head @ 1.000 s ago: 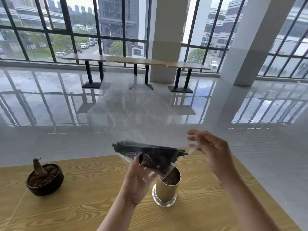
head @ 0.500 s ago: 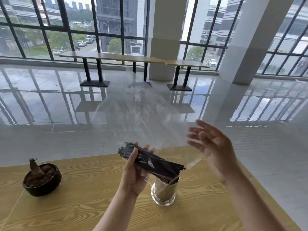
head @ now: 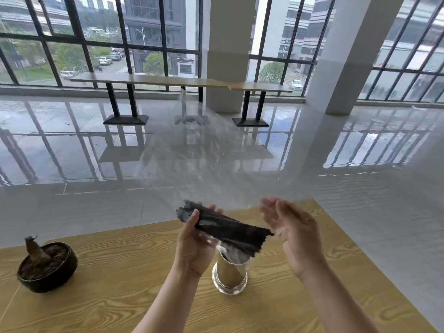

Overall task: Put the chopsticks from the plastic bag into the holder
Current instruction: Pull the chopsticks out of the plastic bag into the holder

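A bundle of black chopsticks [head: 230, 228] lies inside a clear plastic bag [head: 192, 155] that billows up and away from me. My left hand [head: 194, 243] grips the bundle through the plastic, thumb over its top. The bundle slopes down to the right, its lower end just above the mouth of the shiny metal holder [head: 230, 272], which stands upright on the wooden table [head: 108, 284]. My right hand [head: 292, 229] is held beside the bundle's lower end, fingers straight and blurred; whether it touches the plastic is unclear.
A dark round pot [head: 48, 270] with a stump in it sits at the table's left. The table's far edge and right edge lie close behind the holder. Beyond are glossy floor, long benches [head: 180, 82] and a pillar [head: 346, 56].
The bundle has tilted from level to sloping down to the right over the holder. My right hand has opened and moved in closer to the bundle's lower end.
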### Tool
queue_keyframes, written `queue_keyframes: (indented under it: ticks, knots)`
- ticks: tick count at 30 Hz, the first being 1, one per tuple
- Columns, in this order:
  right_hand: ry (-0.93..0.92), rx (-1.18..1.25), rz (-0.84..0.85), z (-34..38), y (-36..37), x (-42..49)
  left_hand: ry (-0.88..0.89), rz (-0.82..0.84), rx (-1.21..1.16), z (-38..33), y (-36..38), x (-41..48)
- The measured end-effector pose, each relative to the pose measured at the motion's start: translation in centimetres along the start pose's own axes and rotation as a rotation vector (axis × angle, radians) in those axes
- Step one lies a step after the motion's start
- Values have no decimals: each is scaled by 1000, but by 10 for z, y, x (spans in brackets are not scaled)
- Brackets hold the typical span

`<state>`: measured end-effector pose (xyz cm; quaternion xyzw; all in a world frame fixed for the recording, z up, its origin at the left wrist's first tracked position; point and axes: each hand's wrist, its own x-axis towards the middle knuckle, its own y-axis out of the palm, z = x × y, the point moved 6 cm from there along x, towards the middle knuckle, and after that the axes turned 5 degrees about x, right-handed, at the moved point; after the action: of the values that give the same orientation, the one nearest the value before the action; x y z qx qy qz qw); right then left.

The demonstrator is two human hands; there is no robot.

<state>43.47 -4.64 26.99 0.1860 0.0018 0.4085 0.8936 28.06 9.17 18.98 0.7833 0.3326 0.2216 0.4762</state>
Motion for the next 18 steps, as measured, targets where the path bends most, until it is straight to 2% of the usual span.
queue_keyframes:
  ticks: [2,5,7,11,13,15,18]
  knots:
    - [-74,13,-38,19,-6,9,-9,50,4,5,1,-1]
    - [-72,-111,73,24,-5,14,-16,40,-62,13,2,-1]
    - [-70,1,26,27,-14,17,-17,50,-66,18,8,0]
    - [-47,20,22,20,-23,11,0,-6,-126,25,14,4]
    - [-48,104,13,14,-34,5,13,-3,-136,25,19,7]
    - [-26,136,44,6,-48,-2,20,9,-146,27,21,10]
    - [103,-18,75,-16,-56,-16,-12,-15,-156,38,19,13]
